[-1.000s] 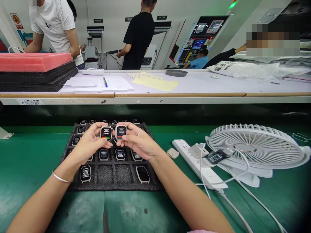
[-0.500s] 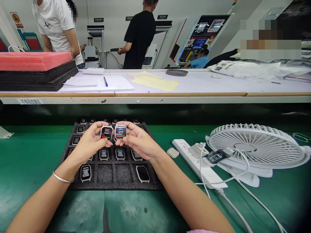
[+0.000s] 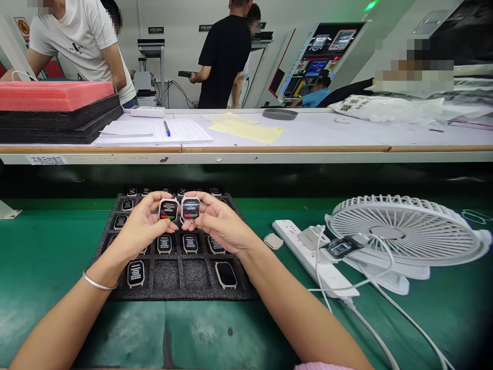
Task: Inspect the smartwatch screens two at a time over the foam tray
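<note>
My left hand (image 3: 145, 225) is closed on a smartwatch case (image 3: 168, 209), its lit screen showing text with a red and green bar. Right beside it, my right hand (image 3: 220, 222) grips a second smartwatch case (image 3: 191, 208) with a similar lit screen. Both are strapless and held side by side above a black foam tray (image 3: 167, 294). Several more watch cases sit in the tray's pockets, most with white text on their screens. One watch at the front right (image 3: 225, 275) has a dark screen. Two front pockets hold no watch.
A white power strip (image 3: 319, 262) with cables lies to the right, beside a white fan (image 3: 404, 231). A pale square charger piece (image 3: 273, 241) is near the strip. Papers, a blue pen (image 3: 167, 128) and foam sheets (image 3: 57, 97) rest on the shelf above. Several people are beyond it.
My hands and both watches stay nearly still. The text on the two held screens looks different. In the background, the person in white leans left and another person shows behind the one in black.
</note>
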`<state>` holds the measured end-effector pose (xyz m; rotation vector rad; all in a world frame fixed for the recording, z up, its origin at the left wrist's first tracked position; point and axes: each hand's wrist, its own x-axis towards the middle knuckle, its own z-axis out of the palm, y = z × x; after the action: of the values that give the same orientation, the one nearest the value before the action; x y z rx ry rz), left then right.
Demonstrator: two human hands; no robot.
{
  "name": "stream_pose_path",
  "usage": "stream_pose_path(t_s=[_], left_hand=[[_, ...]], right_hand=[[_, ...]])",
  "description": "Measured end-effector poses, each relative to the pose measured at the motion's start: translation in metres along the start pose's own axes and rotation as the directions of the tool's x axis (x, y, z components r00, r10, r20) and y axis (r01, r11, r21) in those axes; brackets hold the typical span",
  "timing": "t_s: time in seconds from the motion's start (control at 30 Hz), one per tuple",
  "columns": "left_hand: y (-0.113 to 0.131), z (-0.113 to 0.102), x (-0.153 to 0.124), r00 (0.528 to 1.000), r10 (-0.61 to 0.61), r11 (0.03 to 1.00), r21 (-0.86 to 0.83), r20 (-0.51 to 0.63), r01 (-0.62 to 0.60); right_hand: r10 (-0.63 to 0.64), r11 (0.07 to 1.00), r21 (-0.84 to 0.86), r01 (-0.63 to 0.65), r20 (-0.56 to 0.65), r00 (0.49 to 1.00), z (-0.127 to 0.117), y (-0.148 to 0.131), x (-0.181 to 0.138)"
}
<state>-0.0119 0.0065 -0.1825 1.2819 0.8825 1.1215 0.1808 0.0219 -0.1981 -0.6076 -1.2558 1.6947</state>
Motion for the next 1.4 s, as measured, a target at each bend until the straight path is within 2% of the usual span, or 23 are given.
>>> stream_pose_path(t_s=[1.0,1.4], left_hand=[[0.0004,-0.0013,0.0,1.0,0.012,0.999,0.03,0.002,-0.012],[-0.0012,0.0018,0.0005,0.998,0.037,0.998,0.044,-0.045,-0.035]], right_hand=[[-0.006,1.0,-0.01,0.006,0.005,1.0,-0.0001,0.0012,0.0006],[-0.017,0.999,-0.033,0.017,0.009,1.0,-0.0007,0.0019,0.0003]])
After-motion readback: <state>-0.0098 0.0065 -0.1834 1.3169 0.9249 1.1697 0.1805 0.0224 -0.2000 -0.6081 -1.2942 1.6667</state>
